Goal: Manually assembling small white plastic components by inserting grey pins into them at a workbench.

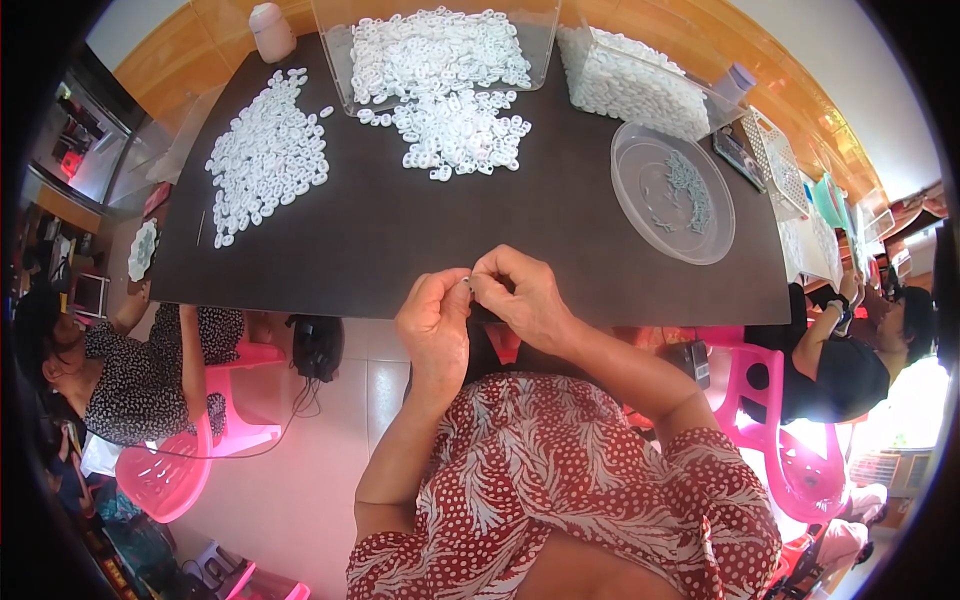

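Note:
My left hand (pixel 437 325) and my right hand (pixel 528 300) meet at the front edge of the dark table (pixel 400 230). Thumb and finger of the left hand pinch a tiny white piece (pixel 467 282), mostly covered by the fingertips. The right fingertips are pressed together against it; whatever they hold is too small to make out. Beyond the hands lies a heap of small white oval pieces with holes (pixel 465 135). Another heap of the same pieces (pixel 268 160) spreads at the left. A round clear tray (pixel 640 205) on the right holds small grey-green bits (pixel 688 190).
A clear bin (pixel 338 50) of white pieces stands at the back, a second bin (pixel 640 85) beside it. A bottle (pixel 272 32), a phone (pixel 738 160) and a white basket (pixel 775 160) sit near the edges. People sit left (pixel 140 390) and right (pixel 850 360) on pink chairs.

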`<state>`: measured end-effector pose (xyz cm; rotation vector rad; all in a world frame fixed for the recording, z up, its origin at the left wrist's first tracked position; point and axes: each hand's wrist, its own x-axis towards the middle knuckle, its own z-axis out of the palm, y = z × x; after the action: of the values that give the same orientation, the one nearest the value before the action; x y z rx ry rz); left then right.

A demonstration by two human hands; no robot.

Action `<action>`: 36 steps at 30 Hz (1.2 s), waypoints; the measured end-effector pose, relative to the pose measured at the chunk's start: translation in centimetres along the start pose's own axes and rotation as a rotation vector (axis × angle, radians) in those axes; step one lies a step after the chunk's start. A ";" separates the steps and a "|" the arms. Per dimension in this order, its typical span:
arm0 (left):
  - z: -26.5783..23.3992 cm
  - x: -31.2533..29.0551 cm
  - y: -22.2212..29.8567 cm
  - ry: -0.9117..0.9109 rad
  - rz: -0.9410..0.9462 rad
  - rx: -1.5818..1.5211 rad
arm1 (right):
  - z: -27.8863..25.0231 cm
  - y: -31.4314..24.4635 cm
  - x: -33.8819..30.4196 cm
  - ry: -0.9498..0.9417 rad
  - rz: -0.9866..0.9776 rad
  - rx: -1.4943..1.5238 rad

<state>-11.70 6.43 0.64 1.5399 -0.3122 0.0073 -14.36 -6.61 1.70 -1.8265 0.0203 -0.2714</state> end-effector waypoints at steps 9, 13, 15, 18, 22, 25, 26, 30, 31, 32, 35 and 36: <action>-0.4 1.2 -1.0 0.050 -0.174 -0.293 | -4.0 1.2 4.5 0.249 -0.283 -0.401; -0.2 1.6 -1.2 0.029 -0.168 -0.293 | -6.1 3.7 8.2 0.332 -0.298 -0.615; -0.2 1.6 -1.3 0.014 -0.162 -0.295 | -6.1 4.4 9.7 0.368 -0.379 -0.745; -0.2 1.6 -1.3 0.008 -0.144 -0.239 | -5.4 5.2 11.0 0.362 -0.443 -0.963; -0.3 1.6 -1.0 0.017 -0.142 -0.235 | -5.3 5.8 11.4 0.316 -0.540 -1.019; -0.3 1.6 -1.4 0.015 -0.138 -0.238 | -5.2 5.5 10.4 0.253 -0.505 -0.974; -0.3 1.6 -1.5 0.011 -0.130 -0.243 | -5.2 5.6 10.1 0.250 -0.500 -0.974; -0.4 1.7 -1.4 0.005 -0.143 -0.233 | -5.6 5.2 9.1 0.217 -0.456 -0.912; -0.4 1.7 -1.3 0.004 -0.152 -0.239 | -5.7 5.1 9.0 0.214 -0.432 -0.894; -0.4 1.8 -1.3 0.004 -0.161 -0.246 | -5.8 5.1 8.9 0.212 -0.430 -0.895; -0.3 1.7 -0.9 0.021 -0.176 -0.263 | -5.7 5.1 8.9 0.207 -0.435 -0.913; -0.2 1.8 -0.6 0.024 -0.177 -0.261 | -5.8 4.9 8.9 0.195 -0.433 -0.928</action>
<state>-9.81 6.24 0.40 1.3024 -0.1504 -0.1484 -6.23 -14.82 -0.03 -2.7101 -0.1364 -0.8517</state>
